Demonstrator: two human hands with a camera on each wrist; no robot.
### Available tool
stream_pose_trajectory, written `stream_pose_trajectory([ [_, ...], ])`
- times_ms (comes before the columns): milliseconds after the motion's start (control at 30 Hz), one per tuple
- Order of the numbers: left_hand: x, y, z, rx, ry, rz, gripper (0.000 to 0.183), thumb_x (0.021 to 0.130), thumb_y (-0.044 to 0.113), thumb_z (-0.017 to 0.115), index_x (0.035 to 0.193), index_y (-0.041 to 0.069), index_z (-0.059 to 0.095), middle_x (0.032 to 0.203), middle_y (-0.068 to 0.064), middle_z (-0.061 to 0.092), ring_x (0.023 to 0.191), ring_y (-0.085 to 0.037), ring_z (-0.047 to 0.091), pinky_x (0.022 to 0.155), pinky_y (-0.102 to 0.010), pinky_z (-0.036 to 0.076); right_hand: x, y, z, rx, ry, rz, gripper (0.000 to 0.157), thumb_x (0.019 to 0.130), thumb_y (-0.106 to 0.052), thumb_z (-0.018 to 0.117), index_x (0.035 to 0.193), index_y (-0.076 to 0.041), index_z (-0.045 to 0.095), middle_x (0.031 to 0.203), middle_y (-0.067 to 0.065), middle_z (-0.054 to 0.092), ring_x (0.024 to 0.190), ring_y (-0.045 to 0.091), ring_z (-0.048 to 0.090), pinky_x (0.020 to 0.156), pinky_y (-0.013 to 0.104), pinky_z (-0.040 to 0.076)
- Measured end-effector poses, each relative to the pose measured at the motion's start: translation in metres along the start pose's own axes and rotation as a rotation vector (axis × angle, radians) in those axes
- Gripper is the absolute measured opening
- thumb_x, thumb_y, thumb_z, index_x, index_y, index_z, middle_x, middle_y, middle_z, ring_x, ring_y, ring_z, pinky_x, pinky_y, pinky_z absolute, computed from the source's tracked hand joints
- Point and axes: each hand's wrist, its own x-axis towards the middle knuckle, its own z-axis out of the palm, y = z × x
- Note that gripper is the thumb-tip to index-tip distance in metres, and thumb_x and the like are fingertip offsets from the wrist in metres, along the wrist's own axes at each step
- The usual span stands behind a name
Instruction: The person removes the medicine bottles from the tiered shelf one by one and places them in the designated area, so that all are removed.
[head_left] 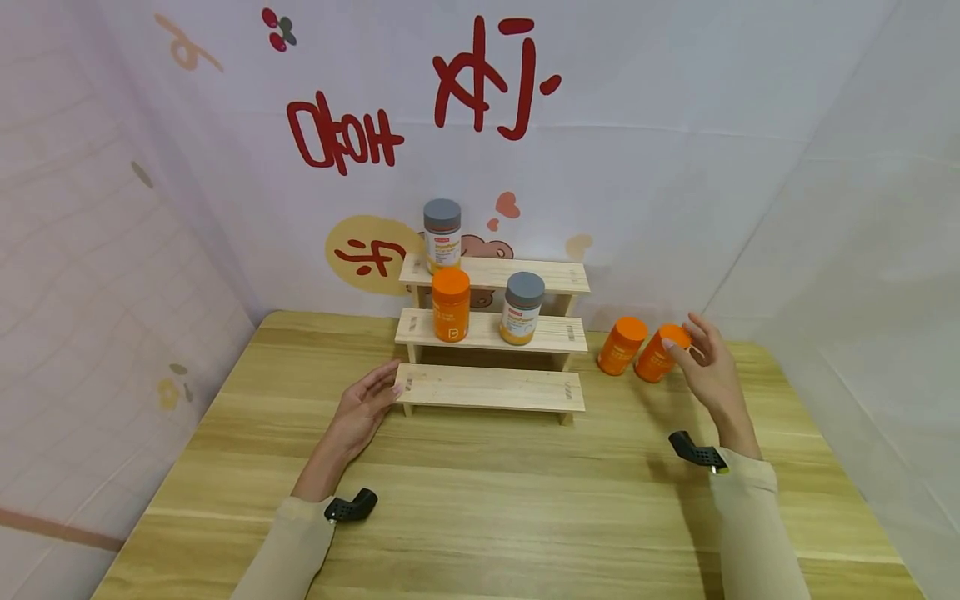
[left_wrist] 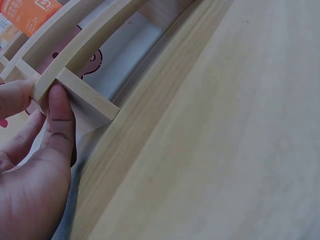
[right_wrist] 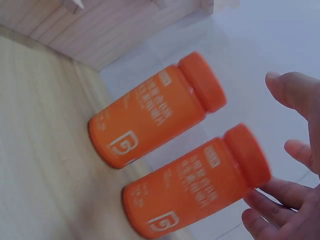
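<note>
A three-step wooden shelf (head_left: 491,387) stands on the table. My left hand (head_left: 369,408) pinches the left end of its lowest board (left_wrist: 75,47), thumb and fingers on either side. Two orange bottles (head_left: 622,346) with orange lids stand side by side to the right of the shelf. My right hand (head_left: 708,367) is at the farther-right orange bottle (head_left: 656,357), its fingers spread around the lid. In the right wrist view the thumb stands apart from that bottle (right_wrist: 195,185), while the other fingertips are close by the lid.
On the middle step stand an orange bottle (head_left: 451,307) and a grey-lidded white bottle (head_left: 522,310). Another grey-lidded bottle (head_left: 442,237) is on the top step at left. A printed white curtain (head_left: 637,167) hangs behind the wooden table (head_left: 480,508).
</note>
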Motion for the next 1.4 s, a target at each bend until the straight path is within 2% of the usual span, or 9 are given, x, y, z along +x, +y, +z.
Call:
stream_pose_trajectory([
  [133, -0.001, -0.001, -0.001, -0.005, 0.000, -0.005, 0.064, 0.101, 0.003, 0.063, 0.158, 0.001, 0.035, 0.131, -0.001, 0.051, 0.116, -0.003, 0.056, 0.096, -0.014, 0.052, -0.003, -0.015, 0.000, -0.020, 0.005, -0.043, 0.078, 0.102, -0.039, 0.063, 0.165, -0.029, 0.019, 0.168, 0.022, 0.024, 0.154, 0.042, 0.025, 0.126, 0.060, 0.019],
  [367, -0.001, 0.000, 0.000, -0.008, 0.001, -0.003, 0.064, 0.101, 0.004, 0.064, 0.158, 0.002, 0.035, 0.130, 0.000, 0.051, 0.117, -0.003, 0.056, 0.096, -0.014, 0.052, -0.008, -0.035, 0.003, -0.059, 0.005, -0.105, 0.076, 0.101, -0.038, 0.065, 0.164, -0.036, 0.022, 0.169, 0.016, 0.026, 0.155, 0.039, 0.026, 0.127, 0.057, 0.019],
  [667, 0.000, -0.002, -0.001, -0.018, -0.002, 0.011, 0.067, 0.100, 0.004, 0.064, 0.158, -0.003, 0.032, 0.128, 0.001, 0.053, 0.115, -0.002, 0.057, 0.094, -0.013, 0.052, -0.006, -0.068, 0.011, -0.063, 0.000, -0.184, 0.075, 0.101, -0.034, 0.067, 0.162, -0.036, 0.024, 0.168, 0.014, 0.030, 0.154, 0.035, 0.029, 0.127, 0.054, 0.022],
  [800, 0.000, -0.003, -0.001, -0.026, -0.005, 0.020, 0.067, 0.100, 0.003, 0.064, 0.158, -0.003, 0.031, 0.127, 0.002, 0.054, 0.114, -0.002, 0.057, 0.094, -0.013, 0.052, -0.003, -0.086, 0.017, -0.050, -0.022, -0.218, 0.075, 0.100, -0.033, 0.068, 0.162, -0.036, 0.025, 0.167, 0.012, 0.031, 0.154, 0.033, 0.031, 0.126, 0.053, 0.026],
  [967, 0.000, -0.003, -0.001, -0.014, -0.011, 0.027, 0.066, 0.101, 0.003, 0.062, 0.158, -0.004, 0.031, 0.127, 0.002, 0.054, 0.115, -0.002, 0.057, 0.095, -0.014, 0.052, -0.001, -0.106, 0.028, -0.039, -0.058, -0.261, 0.076, 0.100, -0.029, 0.069, 0.162, -0.031, 0.026, 0.166, 0.012, 0.033, 0.153, 0.033, 0.032, 0.125, 0.055, 0.027],
  [1167, 0.000, -0.003, -0.002, -0.015, -0.011, 0.027, 0.063, 0.101, 0.004, 0.063, 0.158, -0.001, 0.034, 0.127, 0.003, 0.055, 0.115, -0.002, 0.057, 0.095, -0.014, 0.052, 0.003, -0.123, 0.041, -0.001, -0.096, -0.308, 0.077, 0.100, -0.023, 0.069, 0.163, -0.028, 0.025, 0.165, 0.012, 0.035, 0.151, 0.035, 0.035, 0.124, 0.055, 0.029],
  [1400, 0.000, -0.004, -0.002, -0.015, -0.013, 0.026, 0.066, 0.101, 0.004, 0.063, 0.158, -0.003, 0.031, 0.127, 0.002, 0.054, 0.115, -0.002, 0.057, 0.094, -0.014, 0.052, 0.007, -0.140, 0.052, 0.029, -0.132, -0.341, 0.078, 0.099, -0.021, 0.070, 0.163, -0.028, 0.026, 0.165, 0.009, 0.036, 0.150, 0.034, 0.036, 0.124, 0.055, 0.029],
])
